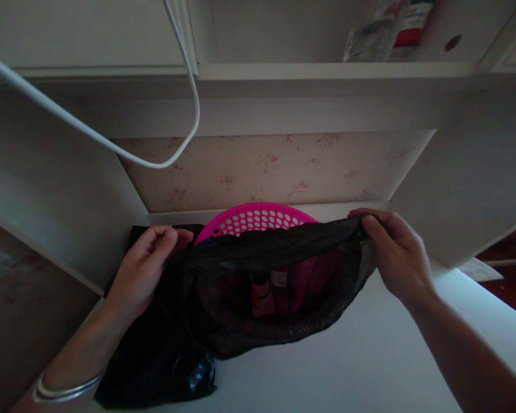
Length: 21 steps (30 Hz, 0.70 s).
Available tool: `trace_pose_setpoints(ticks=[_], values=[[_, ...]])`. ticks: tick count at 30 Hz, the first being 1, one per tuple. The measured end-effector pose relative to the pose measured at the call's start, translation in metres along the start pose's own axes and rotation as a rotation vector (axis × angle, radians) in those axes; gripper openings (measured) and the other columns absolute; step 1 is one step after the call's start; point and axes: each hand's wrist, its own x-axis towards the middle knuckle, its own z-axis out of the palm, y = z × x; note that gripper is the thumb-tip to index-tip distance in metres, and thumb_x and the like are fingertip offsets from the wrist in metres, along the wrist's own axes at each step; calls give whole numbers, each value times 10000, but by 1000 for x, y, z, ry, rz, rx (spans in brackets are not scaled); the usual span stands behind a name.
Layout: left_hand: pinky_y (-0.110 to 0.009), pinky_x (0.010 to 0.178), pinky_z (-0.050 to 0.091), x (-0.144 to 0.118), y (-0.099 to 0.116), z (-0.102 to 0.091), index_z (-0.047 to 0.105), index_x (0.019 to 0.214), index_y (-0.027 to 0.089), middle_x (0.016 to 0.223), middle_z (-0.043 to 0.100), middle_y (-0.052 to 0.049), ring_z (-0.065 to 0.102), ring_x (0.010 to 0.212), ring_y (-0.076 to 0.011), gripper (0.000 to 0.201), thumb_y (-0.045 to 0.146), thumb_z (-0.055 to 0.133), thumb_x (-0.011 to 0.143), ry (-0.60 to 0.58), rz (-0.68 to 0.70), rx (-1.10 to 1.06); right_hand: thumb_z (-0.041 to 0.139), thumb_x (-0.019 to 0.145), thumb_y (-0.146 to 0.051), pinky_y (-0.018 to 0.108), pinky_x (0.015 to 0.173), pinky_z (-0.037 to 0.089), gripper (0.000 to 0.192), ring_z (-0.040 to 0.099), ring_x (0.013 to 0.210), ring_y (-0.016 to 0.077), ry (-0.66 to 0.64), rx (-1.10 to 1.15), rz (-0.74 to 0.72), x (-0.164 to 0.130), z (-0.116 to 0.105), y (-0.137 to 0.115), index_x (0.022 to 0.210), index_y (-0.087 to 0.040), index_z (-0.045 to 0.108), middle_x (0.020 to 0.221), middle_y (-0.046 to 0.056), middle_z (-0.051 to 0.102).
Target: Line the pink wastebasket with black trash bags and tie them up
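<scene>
**Black bag stretched open over a pink basket**

Both hands hold a thin, crinkled black bag (258, 287) by its upper edge, spread wide between them on a white desk (369, 355). The left hand (143, 269) pinches the edge at one end, fingers curled on the film; the right hand (395, 252) grips the other end the same way. The plastic is sheer enough to show reddish bottles (268, 292) through it. Just behind the bag stands a pink perforated basket (253, 218), its rim rising above the edge.
</scene>
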Motion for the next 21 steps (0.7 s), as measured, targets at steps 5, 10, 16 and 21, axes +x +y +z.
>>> trace_pose_setpoints(ticks=[5, 10, 16, 21], values=[[-482, 1061, 534, -16, 18, 8, 683, 1220, 287, 1243, 748, -70, 687, 1181, -311, 519, 603, 813, 829, -263, 313, 416, 854, 713, -603, 264, 429, 475, 463, 563, 483, 153, -83, 267, 308, 11, 13, -40, 895, -294, 560, 643, -67, 621], [-412, 905, 566, -14, 25, 14, 785, 1074, 275, 1072, 764, -50, 709, 1000, -286, 320, 534, 672, 926, -248, 440, 748, 887, 678, -576, 282, 443, 517, 454, 647, 560, 180, -143, 172, 196, 17, 10, -60, 949, -302, 648, 783, -19, 710], [-334, 650, 520, 15, 26, 16, 679, 1041, 252, 879, 728, -21, 665, 751, -241, 313, 523, 587, 916, 8, 193, 540, 980, 509, -517, 387, 660, 575, 771, 702, 788, 273, -422, -320, -153, 25, -10, -60, 1217, -296, 765, 950, 44, 745], [-340, 710, 542, 29, 29, 26, 660, 1052, 253, 937, 744, -32, 702, 869, -266, 323, 534, 597, 907, 53, 167, 427, 732, 756, -409, 379, 669, 484, 206, 647, 755, 248, -359, -503, -271, 31, -10, -46, 881, -257, 792, 851, 56, 696]])
